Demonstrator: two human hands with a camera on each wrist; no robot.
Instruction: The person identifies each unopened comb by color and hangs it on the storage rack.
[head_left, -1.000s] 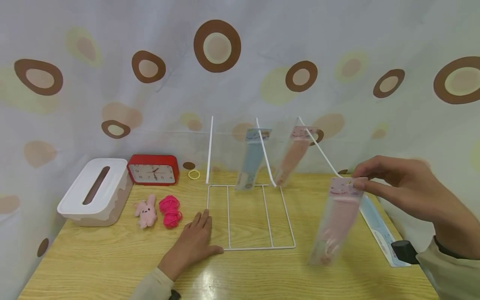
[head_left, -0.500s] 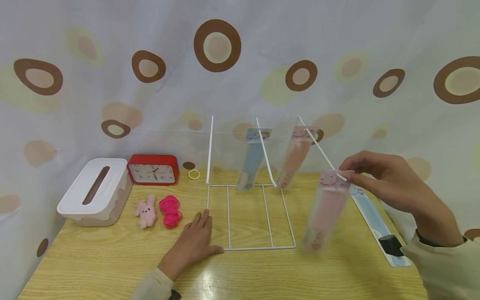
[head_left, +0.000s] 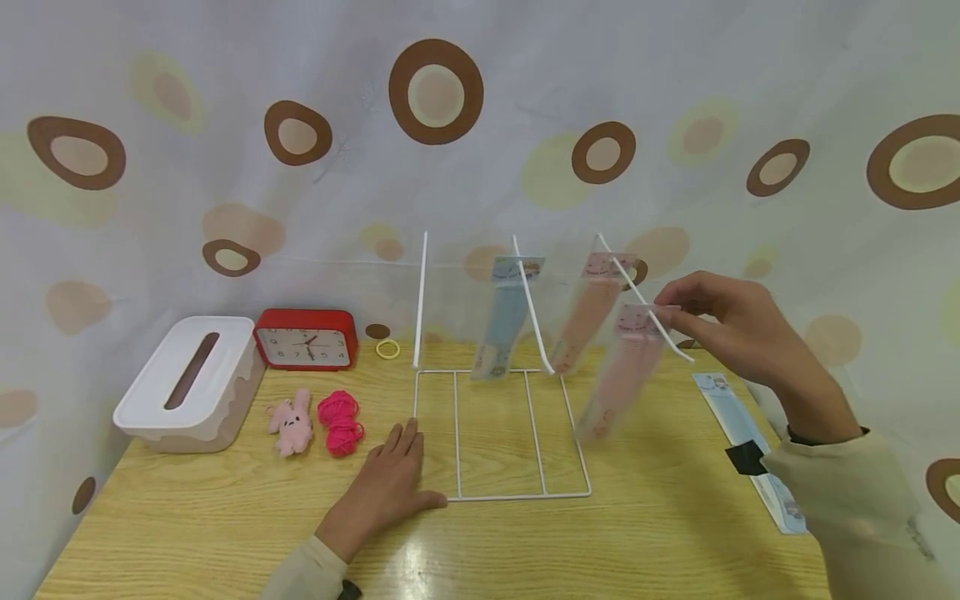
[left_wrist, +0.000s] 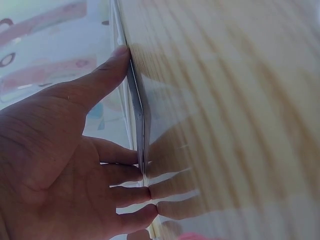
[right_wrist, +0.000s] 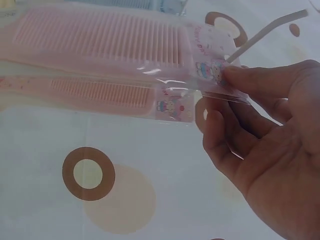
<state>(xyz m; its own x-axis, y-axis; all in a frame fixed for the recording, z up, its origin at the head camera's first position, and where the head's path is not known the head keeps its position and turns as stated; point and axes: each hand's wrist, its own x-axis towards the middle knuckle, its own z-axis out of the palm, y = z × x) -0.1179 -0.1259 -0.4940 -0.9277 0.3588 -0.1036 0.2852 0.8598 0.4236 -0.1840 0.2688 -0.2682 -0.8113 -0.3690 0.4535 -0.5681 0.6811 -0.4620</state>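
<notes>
Right of centre in the head view, a packaged pink comb [head_left: 626, 358] is hanging at a slant on the rightmost prong [head_left: 675, 342] of a white wire rack [head_left: 517, 497], its lower end blurring. The right hand [head_left: 738, 329] is pinching the right edge of its header card [right_wrist: 212, 55] between thumb and fingers, and in the right wrist view the prong is sticking out of the card just beside the thumb. The package is probably being very light, with a stiff comb inside a glossy, slippery sleeve; its thin teeth are likely being the fragile part. The card is looking flat and flexible, so its edge is offering the surest hold, while the slick sleeve is seeming apt to slide or swing. In the lower middle of the head view, the left hand [head_left: 393, 479] is resting at the rack's near left corner, its fingers extending without clasping anything. Behind the pink package, a peach packaged comb [head_left: 588, 321] is hanging on the same prong.
</notes>
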